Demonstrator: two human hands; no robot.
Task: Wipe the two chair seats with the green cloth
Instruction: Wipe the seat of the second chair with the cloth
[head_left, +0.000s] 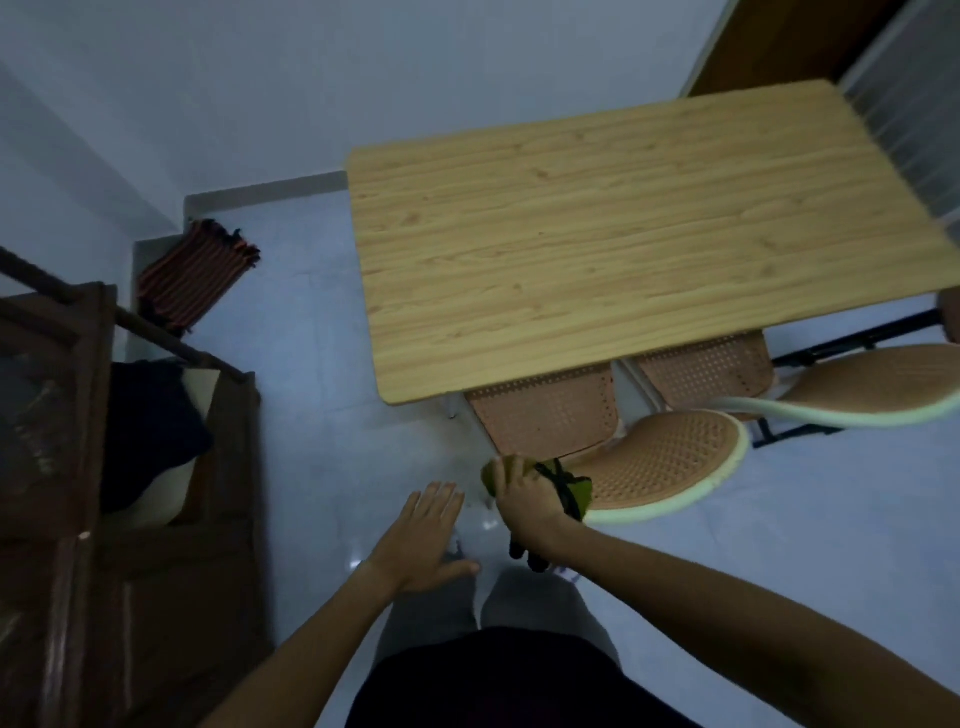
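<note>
Standing at the near end of the wooden table (623, 249), we look down on two chairs pushed in beneath its edge. Only the rear portion of the left chair seat (545, 415) and of the right chair seat (706, 374) shows; the rest of each lies hidden under the tabletop. Both chair backs face us: the left chair back (670, 457) is nearest, and the right chair back (883, 384) sits further off to the right.

We judge that the seats cannot be wiped as they stand, because the tabletop covers most of each. A chair would need to come out first.

Right hand (524, 499): closed around the green cloth (576, 486), which is bunched in the grip, with green folds visible on both sides of the hand. Dark strands of fabric trail from the cloth and hang below the wrist. The hand and cloth rest at the near left end of the left chair back, apparently touching its pale rim. We judge this placement serves to grip the back while keeping the cloth ready for the seat.

Left hand (431, 535): flat, fingers extended and slightly apart, palm down. It holds nothing and touches nothing; it hovers above the pale floor (311, 364), just left of the right hand.

No wiping contact with either seat is visible.
</note>
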